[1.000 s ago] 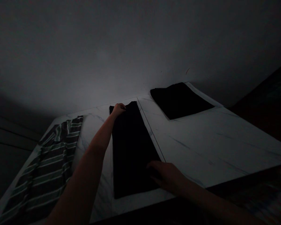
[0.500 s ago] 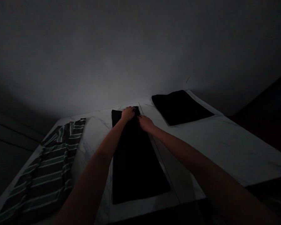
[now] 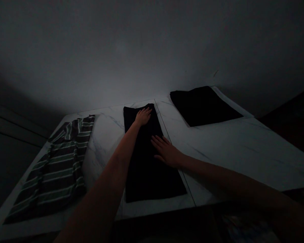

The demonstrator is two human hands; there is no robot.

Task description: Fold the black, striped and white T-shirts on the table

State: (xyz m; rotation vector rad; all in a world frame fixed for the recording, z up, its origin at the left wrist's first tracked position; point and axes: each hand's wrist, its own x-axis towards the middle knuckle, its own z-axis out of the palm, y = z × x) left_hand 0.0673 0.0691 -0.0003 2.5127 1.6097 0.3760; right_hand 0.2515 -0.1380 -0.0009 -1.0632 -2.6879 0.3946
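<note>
A folded black garment (image 3: pixel 152 179) lies flat and lengthwise on the marble-patterned table, its exact kind lost in the dim light. My left hand (image 3: pixel 143 116) rests on its far end, fingers spread toward the top right corner. Nearer to me, my right hand (image 3: pixel 167 152) lies flat along the garment's right edge, with its fingers apart and pointing up and left over the cloth. Neither hand grips anything.
To the left lies a striped shirt (image 3: pixel 58 165) in dark and green bands. Another folded black garment (image 3: pixel 205 106) sits at the back right by the wall (image 3: pixel 142 50). A dark seam crosses the pale tabletop (image 3: pixel 218 145), whose front edge runs below the garment.
My right hand has slid from the far right corner toward me and flattened on the garment. My left hand has opened out at the far end. The view has shifted slightly.
</note>
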